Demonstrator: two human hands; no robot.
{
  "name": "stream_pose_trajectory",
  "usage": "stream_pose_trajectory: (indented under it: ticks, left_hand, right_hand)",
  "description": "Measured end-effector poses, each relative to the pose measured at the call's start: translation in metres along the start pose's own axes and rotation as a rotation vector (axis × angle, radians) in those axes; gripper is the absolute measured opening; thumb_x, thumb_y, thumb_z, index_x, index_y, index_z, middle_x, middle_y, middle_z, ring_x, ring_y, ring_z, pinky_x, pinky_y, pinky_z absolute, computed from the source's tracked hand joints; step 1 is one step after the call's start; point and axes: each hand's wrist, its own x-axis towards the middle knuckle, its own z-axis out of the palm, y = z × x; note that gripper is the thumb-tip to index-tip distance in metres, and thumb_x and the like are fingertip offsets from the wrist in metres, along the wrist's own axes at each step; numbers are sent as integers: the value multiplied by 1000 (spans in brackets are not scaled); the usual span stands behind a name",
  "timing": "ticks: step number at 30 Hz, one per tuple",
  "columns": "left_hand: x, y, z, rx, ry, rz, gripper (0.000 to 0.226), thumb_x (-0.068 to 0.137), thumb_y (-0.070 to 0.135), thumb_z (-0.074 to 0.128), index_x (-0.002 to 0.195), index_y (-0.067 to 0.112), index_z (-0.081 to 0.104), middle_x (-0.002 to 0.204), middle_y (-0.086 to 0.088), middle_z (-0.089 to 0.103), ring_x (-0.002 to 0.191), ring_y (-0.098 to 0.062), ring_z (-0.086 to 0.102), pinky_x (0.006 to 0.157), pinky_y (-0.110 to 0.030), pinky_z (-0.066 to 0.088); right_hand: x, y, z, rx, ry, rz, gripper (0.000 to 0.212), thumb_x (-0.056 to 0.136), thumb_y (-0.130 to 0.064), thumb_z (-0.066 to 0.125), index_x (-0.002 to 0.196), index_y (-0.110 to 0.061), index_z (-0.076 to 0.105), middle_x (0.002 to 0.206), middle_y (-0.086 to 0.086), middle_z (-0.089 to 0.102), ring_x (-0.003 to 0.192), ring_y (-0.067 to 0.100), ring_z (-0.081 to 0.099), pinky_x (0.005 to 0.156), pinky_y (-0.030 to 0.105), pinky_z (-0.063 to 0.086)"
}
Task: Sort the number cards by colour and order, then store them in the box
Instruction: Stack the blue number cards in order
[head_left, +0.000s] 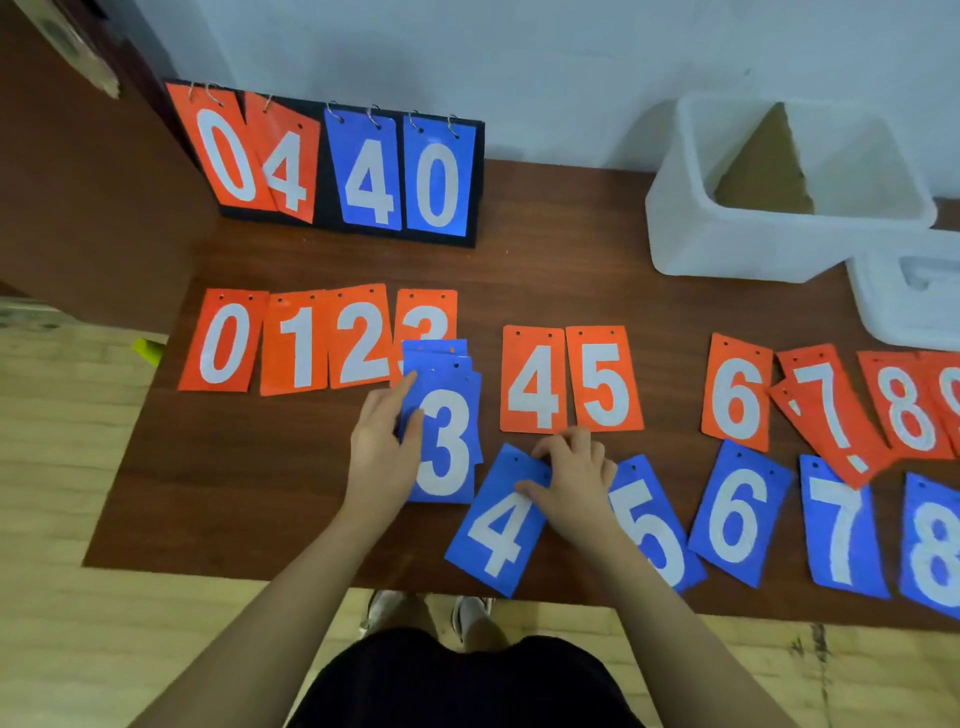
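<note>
Left hand (387, 441) holds blue stack (444, 415), 3 on top, over orange 3; right hand (571, 478) pinches top edge of blue 4 (498, 525) on table (208, 493); cards look thin, light, stiff, slick; take by edge; box (727, 228) far right, open.

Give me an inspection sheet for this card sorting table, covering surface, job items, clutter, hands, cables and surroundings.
Surface: brown wooden table, cards spread across it.
Job's things: orange cards 0 to 9 in a row; blue stack showing 3 overlaps the orange 3; blue 4, then 5 to 8 lie right; white foam box open at back right.
Clutter: scoreboard reading 0 4 4 0; foam lid.
Hands: left hand holds the blue stack; right hand pinches the blue 4.
Cables: nothing seen.
Surroundings: white wall, pale wood floor.
</note>
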Motion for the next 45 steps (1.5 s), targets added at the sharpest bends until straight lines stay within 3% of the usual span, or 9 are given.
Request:
stream_pose_trajectory:
  ticks: [4, 9, 13, 19, 25, 30, 35, 40, 45]
  left_hand:
    - [-5, 3, -6, -6, -6, 23, 42, 92, 14, 53, 133, 20, 46, 119, 8, 47, 103, 2, 49, 73, -22, 53]
    - [0, 8, -15, 77, -27, 55, 42, 93, 14, 52, 134, 22, 46, 125, 3, 50, 109, -2, 44, 79, -26, 51]
    - [-2, 16, -9, 85, -98, 147, 44, 91, 13, 54, 134, 18, 45, 110, 12, 48, 97, -1, 49, 71, -12, 47]
    - [2, 30, 1, -11, -158, 314, 46, 90, 7, 54, 133, 19, 45, 104, 9, 50, 89, 4, 50, 71, -6, 45]
    - [25, 31, -12, -2, -173, 251, 47, 92, 12, 52, 136, 24, 41, 105, 8, 49, 89, -3, 50, 73, -7, 45]
    - [19, 47, -8, -145, -304, 189, 44, 92, 16, 52, 134, 27, 43, 103, 25, 44, 101, 0, 50, 81, -29, 53]
    - [14, 48, 7, -90, -274, 209, 52, 89, 13, 58, 136, 26, 41, 97, 21, 44, 89, 2, 51, 76, -18, 48]
    - [15, 45, 14, -114, -289, 54, 48, 90, 20, 54, 135, 24, 41, 108, 14, 42, 98, -4, 52, 71, -22, 53]
    - [8, 41, 25, -105, -328, -14, 46, 89, 21, 54, 133, 24, 43, 111, 12, 45, 105, -6, 52, 66, -20, 52]
  right_hand:
    - [-2, -2, -2, 158, 27, -66, 17, 86, -14, 61, 96, -23, 50, 106, -6, 50, 106, 16, 45, 94, 28, 25]
    - [-5, -14, -36, 610, 106, -160, 20, 88, -4, 59, 92, -23, 57, 90, -15, 58, 88, 3, 56, 72, 6, 43]
    - [0, -29, -62, 794, 199, -176, 20, 86, -6, 63, 94, -24, 61, 93, -18, 62, 91, -6, 57, 78, 14, 49]
    - [5, -53, -70, 919, 251, -113, 23, 85, -8, 65, 85, -32, 65, 86, -16, 67, 78, 8, 61, 66, 24, 52]
    - [7, -62, -75, 1140, 261, 53, 13, 85, -12, 66, 98, -14, 65, 94, 1, 69, 85, 15, 68, 61, 26, 54]
    - [16, -76, -63, 1069, 364, 60, 11, 87, -13, 63, 96, -19, 61, 98, 1, 67, 89, 15, 65, 67, 24, 51]
    - [17, -64, -54, 791, 433, -4, 26, 88, -18, 63, 113, -22, 59, 109, -10, 58, 100, 5, 52, 82, 17, 42]
    - [-7, 14, -43, 222, 355, 399, 46, 86, -31, 64, 129, -19, 49, 134, 6, 44, 126, 26, 37, 106, 44, 28]
    - [-26, 52, -29, 131, 196, 593, 60, 77, -39, 70, 127, -16, 45, 136, 9, 32, 129, 33, 27, 109, 47, 19]
